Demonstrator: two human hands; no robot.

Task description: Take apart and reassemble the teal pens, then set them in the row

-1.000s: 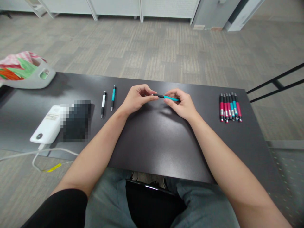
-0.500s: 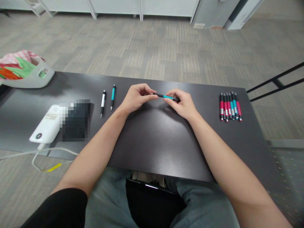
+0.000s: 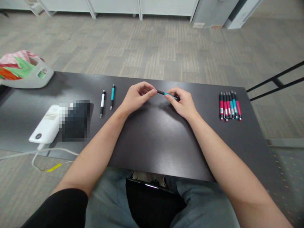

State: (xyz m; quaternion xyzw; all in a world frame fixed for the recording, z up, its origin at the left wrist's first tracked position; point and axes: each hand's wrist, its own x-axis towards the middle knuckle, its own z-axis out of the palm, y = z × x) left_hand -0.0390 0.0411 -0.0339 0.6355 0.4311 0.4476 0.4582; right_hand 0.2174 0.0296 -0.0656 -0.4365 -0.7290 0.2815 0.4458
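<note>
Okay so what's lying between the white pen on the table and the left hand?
In the head view, a turquoise pen lies on the dark tabletop between the white pen and the left hand.

Left fingers (image 3: 149, 94) and right fingers (image 3: 170, 98) hold 1 teal pen (image 3: 161, 92), its tip unclear.

A plain black fabric sleeve (image 3: 60, 209) covers the left upper arm; both forearms (image 3: 104, 142), left hand (image 3: 137, 97) and right hand (image 3: 184, 101) are bare. Creased blue-grey trousers (image 3: 104, 199) show below the smooth dark surface's (image 3: 161, 145) near edge.
</note>
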